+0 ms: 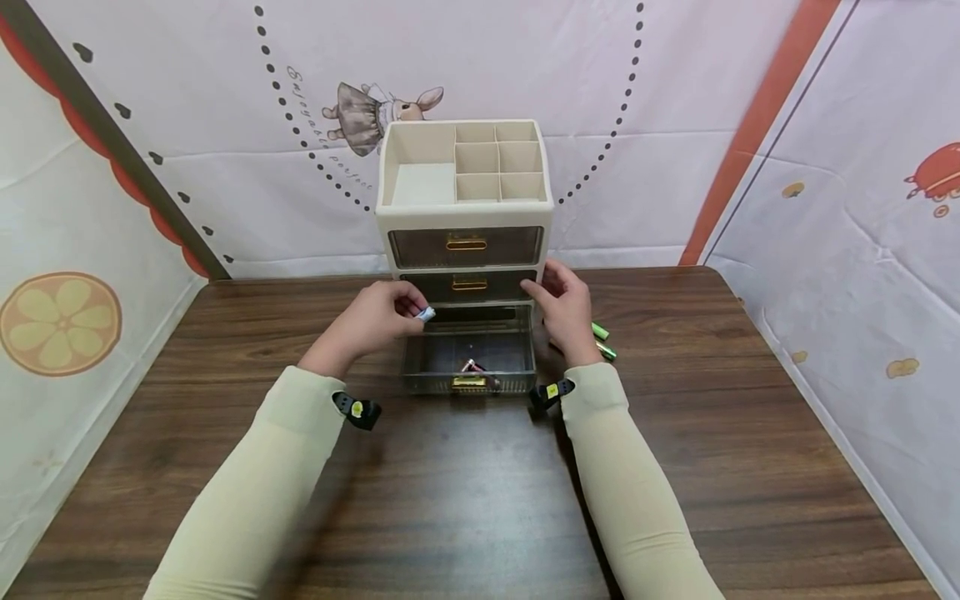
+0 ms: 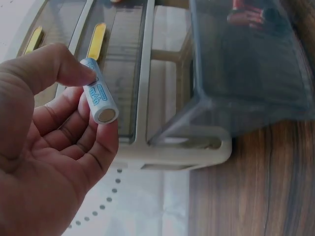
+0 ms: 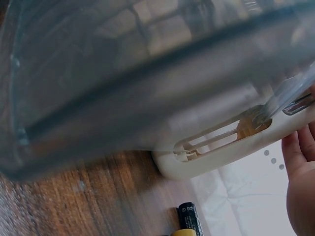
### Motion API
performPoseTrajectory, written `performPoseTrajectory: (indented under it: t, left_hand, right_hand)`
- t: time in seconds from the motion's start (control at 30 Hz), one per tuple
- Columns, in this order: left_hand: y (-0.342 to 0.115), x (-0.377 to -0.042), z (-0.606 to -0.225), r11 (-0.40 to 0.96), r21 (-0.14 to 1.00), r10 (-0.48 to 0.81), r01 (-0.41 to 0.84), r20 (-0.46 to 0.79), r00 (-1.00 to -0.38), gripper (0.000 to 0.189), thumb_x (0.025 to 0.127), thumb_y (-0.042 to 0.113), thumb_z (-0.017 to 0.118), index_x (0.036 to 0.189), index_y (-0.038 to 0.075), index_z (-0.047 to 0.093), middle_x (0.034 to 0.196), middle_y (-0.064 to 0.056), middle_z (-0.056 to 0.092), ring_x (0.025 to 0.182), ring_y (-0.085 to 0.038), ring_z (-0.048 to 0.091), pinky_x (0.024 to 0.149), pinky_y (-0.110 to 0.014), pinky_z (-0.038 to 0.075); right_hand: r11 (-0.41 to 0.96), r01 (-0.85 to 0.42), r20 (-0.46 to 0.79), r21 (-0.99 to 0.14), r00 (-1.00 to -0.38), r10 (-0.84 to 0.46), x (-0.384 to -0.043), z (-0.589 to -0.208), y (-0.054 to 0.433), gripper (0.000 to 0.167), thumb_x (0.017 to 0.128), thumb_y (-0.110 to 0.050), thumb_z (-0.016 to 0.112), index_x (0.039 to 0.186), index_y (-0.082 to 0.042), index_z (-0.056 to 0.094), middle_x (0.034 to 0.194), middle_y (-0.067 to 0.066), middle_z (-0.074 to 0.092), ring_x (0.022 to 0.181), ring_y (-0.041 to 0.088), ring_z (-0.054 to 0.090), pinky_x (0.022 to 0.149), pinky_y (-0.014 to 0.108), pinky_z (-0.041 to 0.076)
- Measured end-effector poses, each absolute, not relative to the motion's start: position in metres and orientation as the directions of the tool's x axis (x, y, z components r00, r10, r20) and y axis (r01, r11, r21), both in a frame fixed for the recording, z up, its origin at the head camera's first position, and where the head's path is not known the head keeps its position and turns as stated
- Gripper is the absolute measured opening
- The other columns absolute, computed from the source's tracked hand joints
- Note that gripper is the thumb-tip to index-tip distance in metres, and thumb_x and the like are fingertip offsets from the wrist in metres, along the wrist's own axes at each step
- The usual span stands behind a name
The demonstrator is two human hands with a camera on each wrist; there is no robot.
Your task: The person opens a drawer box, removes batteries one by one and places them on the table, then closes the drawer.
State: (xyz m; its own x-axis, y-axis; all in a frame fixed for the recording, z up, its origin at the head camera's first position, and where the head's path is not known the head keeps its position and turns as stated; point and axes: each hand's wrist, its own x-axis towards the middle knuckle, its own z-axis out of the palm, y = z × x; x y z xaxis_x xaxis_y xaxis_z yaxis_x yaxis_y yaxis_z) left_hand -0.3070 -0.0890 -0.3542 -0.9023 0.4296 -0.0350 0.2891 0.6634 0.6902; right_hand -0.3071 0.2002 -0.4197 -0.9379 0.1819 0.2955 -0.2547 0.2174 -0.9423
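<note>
My left hand (image 1: 382, 315) pinches a white battery (image 2: 101, 93) with blue print between thumb and fingers, above the left side of the open bottom drawer (image 1: 420, 382). This clear, smoky drawer belongs to a cream desktop drawer organizer (image 1: 465, 215). Around the organizer's right edge my right hand (image 1: 567, 312) holds on, its thumb at the front by the middle drawer and its fingers along the side. Small shiny reddish items (image 1: 471, 365), perhaps batteries, lie near the front of the pulled-out drawer.
Green batteries (image 1: 601, 332) lie on the wooden table (image 1: 465, 500) right of the organizer, partly behind my right hand. In the right wrist view a black battery (image 3: 189, 216) shows there. Two upper drawers are closed. A printed cloth (image 1: 600, 67) hangs behind.
</note>
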Motion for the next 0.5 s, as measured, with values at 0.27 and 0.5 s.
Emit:
performPoseTrajectory:
  t: [0.27,0.5]
  left_hand:
    - [-0.111,-0.307,-0.358,0.655,0.714,0.400,0.246,-0.052,-0.915,0.020,0.085,0.011,0.063,0.105,0.008,0.063,0.099,-0.009,0.063,0.090,-0.022,0.057,0.076,-0.032,0.049]
    - [-0.127,-0.307,-0.366,0.665,0.718,0.363,0.206,-0.070,-0.929,0.020,0.086,0.010,0.063,0.106,0.006,0.061,0.099,-0.011,0.060,0.090,-0.023,0.055,0.074,-0.032,0.049]
  right_hand:
    - [0.246,-0.241,0.286,-0.939,-0.943,0.172,-0.288,-0.394,0.192,0.043,0.090,-0.019,0.070,0.130,-0.009,0.060,0.123,0.014,0.065,0.112,0.026,0.062,0.093,0.039,0.051]
    - [0.244,-0.234,0.281,-0.941,-0.943,0.178,-0.287,-0.393,0.191,0.042,0.090,-0.018,0.069,0.130,-0.008,0.060,0.123,0.014,0.065,0.112,0.025,0.062,0.093,0.038,0.051]
